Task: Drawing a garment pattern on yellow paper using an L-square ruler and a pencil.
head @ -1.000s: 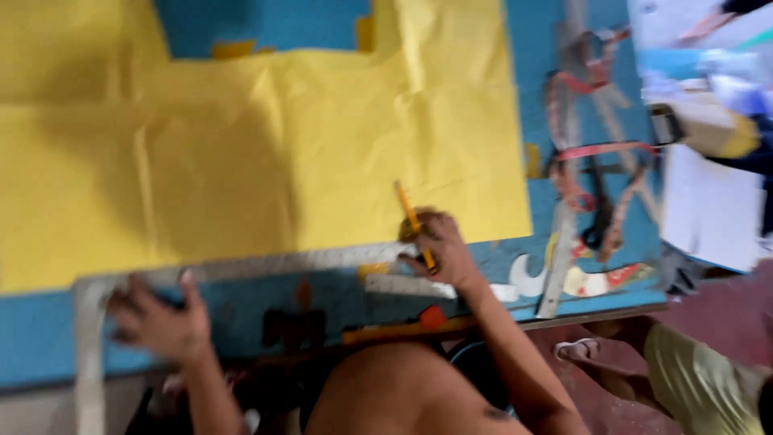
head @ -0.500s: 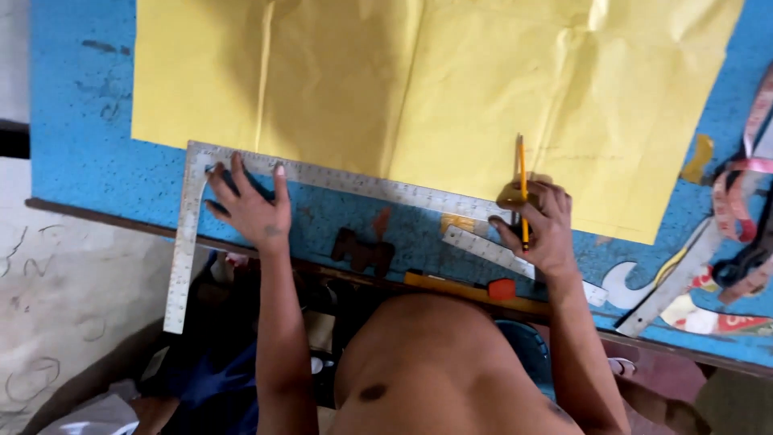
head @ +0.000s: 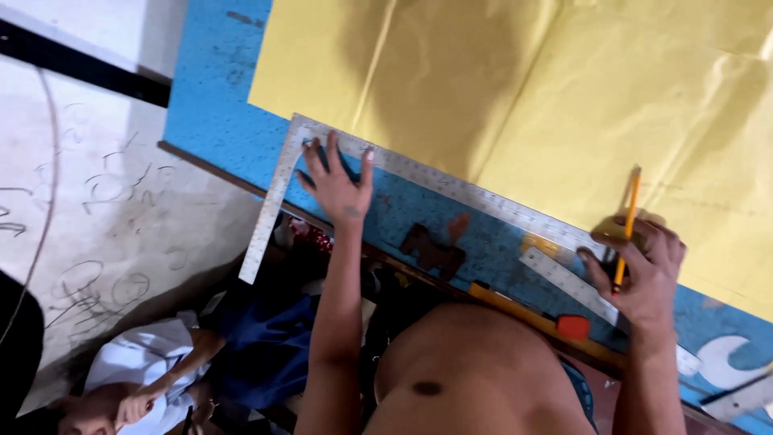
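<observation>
One L-shaped steel framing square (head: 419,176) lies along the near edge of one large creased yellow paper sheet (head: 564,105) on the blue worktable (head: 209,105), its short arm overhanging the table edge. The left hand (head: 338,184) presses flat on it near the corner, fingers spread. The right hand (head: 640,274) is closed around one yellow pencil (head: 626,221), its tip hidden behind the fingers. One shorter straight steel ruler (head: 568,283) lies partly under that hand. The sheet is cut off by the frame at top and right.

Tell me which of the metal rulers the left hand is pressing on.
The large L-shaped metal square along the yellow paper's edge, under the left hand; the short straight ruler lies apart near the right hand.
</observation>
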